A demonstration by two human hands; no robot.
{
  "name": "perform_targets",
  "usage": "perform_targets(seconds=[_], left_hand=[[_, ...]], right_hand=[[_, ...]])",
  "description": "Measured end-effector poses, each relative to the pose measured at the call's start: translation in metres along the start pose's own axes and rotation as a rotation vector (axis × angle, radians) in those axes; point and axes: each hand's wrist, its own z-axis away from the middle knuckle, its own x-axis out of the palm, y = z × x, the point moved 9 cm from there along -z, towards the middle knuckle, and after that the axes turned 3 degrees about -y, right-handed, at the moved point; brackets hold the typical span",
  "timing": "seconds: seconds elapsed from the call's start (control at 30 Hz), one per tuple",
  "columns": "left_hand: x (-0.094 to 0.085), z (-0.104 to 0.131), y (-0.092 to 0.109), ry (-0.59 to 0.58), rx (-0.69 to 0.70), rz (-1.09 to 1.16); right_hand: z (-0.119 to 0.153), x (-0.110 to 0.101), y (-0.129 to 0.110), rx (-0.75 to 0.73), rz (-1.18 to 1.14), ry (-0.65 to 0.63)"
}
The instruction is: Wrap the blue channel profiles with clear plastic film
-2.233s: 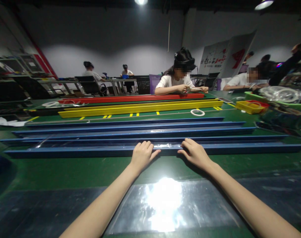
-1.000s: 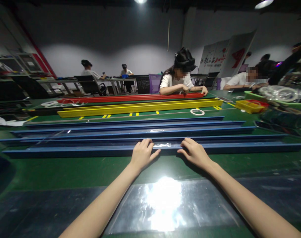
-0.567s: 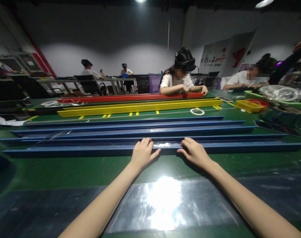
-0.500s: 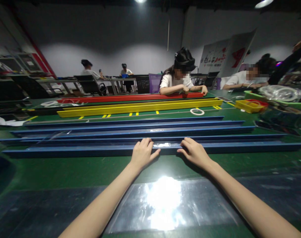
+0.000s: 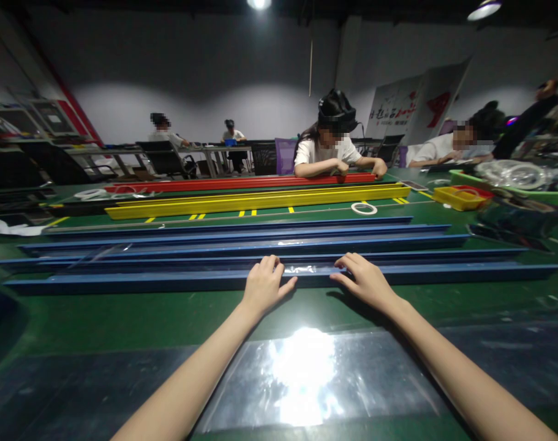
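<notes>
A long blue channel strip (image 5: pixel 145 283) lies crosswise in front of me, a strip of clear film shining in its groove. My left hand (image 5: pixel 264 283) bends its fingers over the near wall into the groove, while its thumb points right along the outer face. To the right, my right hand (image 5: pixel 365 278) hovers at the same wall, thumb and fingers parted, its shadow falling on the table. Between the hands is a short gap where the shiny film (image 5: pixel 304 269) shows. More blue channel strips (image 5: pixel 214 236) run parallel just behind.
Yellow strips (image 5: pixel 260 201) and a red strip (image 5: pixel 242 182) lie farther back, by a white ring (image 5: pixel 364 209). A co-worker (image 5: pixel 327 147) leans over the red strip. A yellow tray (image 5: pixel 460 197) and green bin (image 5: pixel 554 195) stand right. Clear sheeting (image 5: pixel 233 386) covers the table's front.
My right hand has risen slightly, its thumb and fingers wider apart and its shadow more visible. My left hand stays in place. The view has shifted a little.
</notes>
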Motion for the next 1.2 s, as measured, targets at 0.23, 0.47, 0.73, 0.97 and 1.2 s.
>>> perform_targets(seconds=[0.23, 0.47, 0.73, 0.97, 1.2], left_hand=[[0.000, -0.001, -0.002, -0.007, -0.026, 0.015], [0.001, -0.002, -0.001, -0.065, -0.042, -0.023], [0.000, -0.004, -0.002, -0.099, -0.088, 0.003], [0.003, -0.003, -0.004, -0.110, -0.128, 0.042], [0.004, -0.003, -0.004, -0.124, -0.126, 0.038]], right_hand=[[-0.009, 0.004, 0.017, 0.056, -0.053, -0.003], [-0.023, 0.013, 0.027, 0.124, -0.063, -0.128], [-0.041, 0.021, 0.015, 0.190, 0.077, -0.291], [-0.048, 0.025, 0.011, 0.220, 0.155, -0.337], [-0.049, 0.026, 0.006, 0.174, 0.278, -0.353]])
